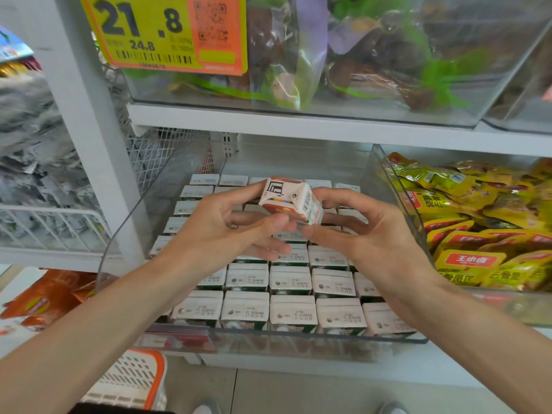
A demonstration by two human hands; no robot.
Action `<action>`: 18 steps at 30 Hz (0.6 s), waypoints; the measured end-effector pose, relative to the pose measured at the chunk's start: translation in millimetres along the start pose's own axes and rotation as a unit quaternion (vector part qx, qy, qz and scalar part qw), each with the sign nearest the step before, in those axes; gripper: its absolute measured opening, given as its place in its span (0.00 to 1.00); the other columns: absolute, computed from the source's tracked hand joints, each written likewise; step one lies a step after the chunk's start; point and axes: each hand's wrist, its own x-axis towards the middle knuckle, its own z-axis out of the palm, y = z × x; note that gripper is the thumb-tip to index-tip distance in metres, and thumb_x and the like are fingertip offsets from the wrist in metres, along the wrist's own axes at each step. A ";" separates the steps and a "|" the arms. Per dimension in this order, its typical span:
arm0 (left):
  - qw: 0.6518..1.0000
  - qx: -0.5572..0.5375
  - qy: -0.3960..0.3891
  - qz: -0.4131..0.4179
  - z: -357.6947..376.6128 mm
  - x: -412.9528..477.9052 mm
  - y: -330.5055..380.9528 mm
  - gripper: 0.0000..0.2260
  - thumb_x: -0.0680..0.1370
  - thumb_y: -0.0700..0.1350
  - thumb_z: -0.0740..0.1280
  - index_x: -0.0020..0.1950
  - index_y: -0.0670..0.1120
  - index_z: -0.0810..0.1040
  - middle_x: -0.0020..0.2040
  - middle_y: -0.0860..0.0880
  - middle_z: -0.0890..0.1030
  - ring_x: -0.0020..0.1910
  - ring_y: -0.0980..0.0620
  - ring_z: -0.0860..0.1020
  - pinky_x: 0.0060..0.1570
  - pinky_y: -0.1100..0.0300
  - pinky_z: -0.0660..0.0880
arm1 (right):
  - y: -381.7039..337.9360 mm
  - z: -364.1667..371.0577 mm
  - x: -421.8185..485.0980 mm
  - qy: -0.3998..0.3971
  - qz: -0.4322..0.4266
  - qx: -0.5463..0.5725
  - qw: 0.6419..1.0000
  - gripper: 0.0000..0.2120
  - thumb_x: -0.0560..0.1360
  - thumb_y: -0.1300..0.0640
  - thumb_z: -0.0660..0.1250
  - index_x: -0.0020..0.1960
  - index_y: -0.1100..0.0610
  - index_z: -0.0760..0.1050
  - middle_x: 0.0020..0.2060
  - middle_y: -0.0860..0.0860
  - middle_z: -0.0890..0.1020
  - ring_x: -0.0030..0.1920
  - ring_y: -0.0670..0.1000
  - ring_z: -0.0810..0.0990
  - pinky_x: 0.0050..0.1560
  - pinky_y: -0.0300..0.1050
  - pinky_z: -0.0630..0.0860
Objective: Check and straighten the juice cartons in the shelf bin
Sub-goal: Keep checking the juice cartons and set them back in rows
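A small white and red juice carton [291, 200] is lifted above the clear shelf bin [268, 339], tilted with one end facing me. My left hand [227, 231] holds it from the left, thumb under it and fingers at its far side. My right hand [355, 231] grips it from the right, fingers curled over the top and thumb below. Beneath them, several rows of white-topped juice cartons [291, 279] stand upright and packed close in the bin, date codes printed on their tops. The rows under my hands are partly hidden.
A second clear bin [388, 186] of yellow snack packets [478, 234] adjoins on the right. A white shelf board [298, 127] hangs close overhead, carrying clear tubs and a yellow price tag [161, 31]. A white upright post [98, 144] stands left. An orange-rimmed basket [134, 380] sits low left.
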 end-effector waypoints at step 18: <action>0.999 -0.028 0.019 -0.033 1.2 4.2 -2.7 0.24 0.71 0.55 0.77 0.65 0.57 0.74 0.55 0.46 0.89 0.53 0.44 0.88 0.55 0.50 0.85 | -1.8 3.9 3.7 -0.003 0.020 0.074 0.997 0.18 0.78 0.60 0.76 0.63 0.42 0.84 0.59 0.48 0.86 0.53 0.51 0.89 0.57 0.45 0.85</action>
